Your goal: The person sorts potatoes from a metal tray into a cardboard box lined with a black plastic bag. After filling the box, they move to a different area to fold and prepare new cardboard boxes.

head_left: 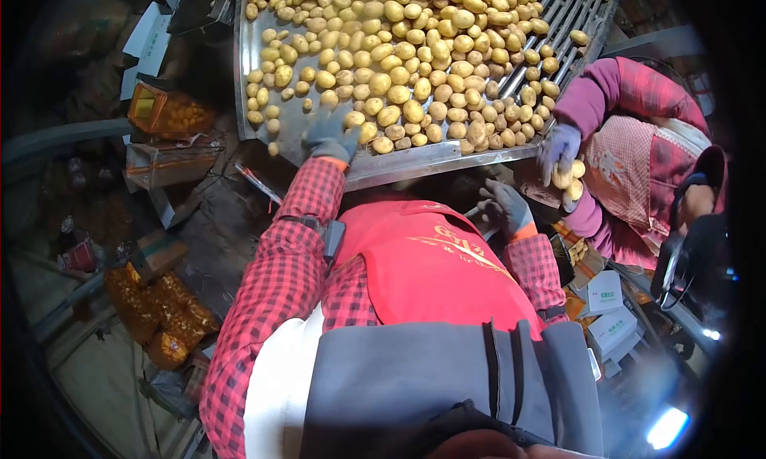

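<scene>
Many potatoes [431, 68] lie on a metal sorting table [275, 140] with a raised front rim. My left hand [329, 136], in a grey glove, is over the table's front left part, beside the nearest potatoes. Its fingers look slightly blurred but stretched out, and no potato shows in its grip. Off the table, just below the front rim, my right hand [507, 207] hangs in a grey glove with its fingers apart and nothing in them.
At the right a co-worker [638, 156] in purple gloves holds several potatoes [570, 180]. Slatted bars [578, 20] form the table's right side. Open cartons [163, 164] and filled orange net bags [159, 307] are at the left; white boxes [610, 323] stand lower right.
</scene>
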`<state>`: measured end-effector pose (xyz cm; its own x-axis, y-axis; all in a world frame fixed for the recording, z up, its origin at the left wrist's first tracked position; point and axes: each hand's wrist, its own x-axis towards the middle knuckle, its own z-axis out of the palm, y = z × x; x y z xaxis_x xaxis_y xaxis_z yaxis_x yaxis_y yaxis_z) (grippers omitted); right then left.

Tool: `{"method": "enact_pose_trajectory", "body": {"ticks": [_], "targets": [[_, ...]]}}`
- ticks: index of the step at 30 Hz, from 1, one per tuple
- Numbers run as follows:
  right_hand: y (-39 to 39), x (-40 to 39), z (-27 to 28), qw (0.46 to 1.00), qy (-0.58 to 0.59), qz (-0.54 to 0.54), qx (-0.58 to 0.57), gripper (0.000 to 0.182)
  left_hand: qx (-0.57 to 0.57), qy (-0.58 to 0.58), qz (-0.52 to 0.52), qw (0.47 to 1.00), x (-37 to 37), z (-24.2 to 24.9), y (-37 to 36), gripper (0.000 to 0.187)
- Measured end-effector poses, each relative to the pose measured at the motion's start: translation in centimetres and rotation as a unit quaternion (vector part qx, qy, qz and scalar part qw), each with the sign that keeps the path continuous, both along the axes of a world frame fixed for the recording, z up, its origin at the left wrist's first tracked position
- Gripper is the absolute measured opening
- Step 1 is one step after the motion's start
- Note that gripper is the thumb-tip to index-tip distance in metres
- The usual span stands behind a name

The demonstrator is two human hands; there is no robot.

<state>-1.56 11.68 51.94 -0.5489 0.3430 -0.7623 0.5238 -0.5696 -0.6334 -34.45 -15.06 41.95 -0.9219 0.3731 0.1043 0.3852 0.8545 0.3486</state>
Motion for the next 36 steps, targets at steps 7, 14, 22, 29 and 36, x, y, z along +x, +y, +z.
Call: {"method": "enact_pose_trajectory", "body": {"ticks": [7,14,22,29,36], "targets": [[-0.5,-7.7,-1.0,0.997,0.023,0.069,-0.037,0.046,-0.063,-0.169,-0.229,0.957,-1.0,1.9,4.0,0.041],[-4.5,-11.7,-1.5,0.985,0.107,0.125,-0.051,0.048,-0.114,-0.033,-0.261,0.958,-0.7,1.9,5.0,0.037],[-3.3,-8.1,-6.3,0.910,0.278,-0.121,-0.284,0.047,0.229,-0.257,-0.445,0.827,6.7,9.0,11.9,0.052],[-0.6,11.2,-5.5,0.883,0.275,-0.295,-0.241,0.045,-0.086,-0.055,-0.337,0.936,0.3,4.3,12.9,0.045],[-2.6,34.5,-9.1,0.867,-0.013,-0.475,-0.149,0.053,-0.208,-0.152,-0.284,0.924,1.4,6.5,15.7,0.048]]}}
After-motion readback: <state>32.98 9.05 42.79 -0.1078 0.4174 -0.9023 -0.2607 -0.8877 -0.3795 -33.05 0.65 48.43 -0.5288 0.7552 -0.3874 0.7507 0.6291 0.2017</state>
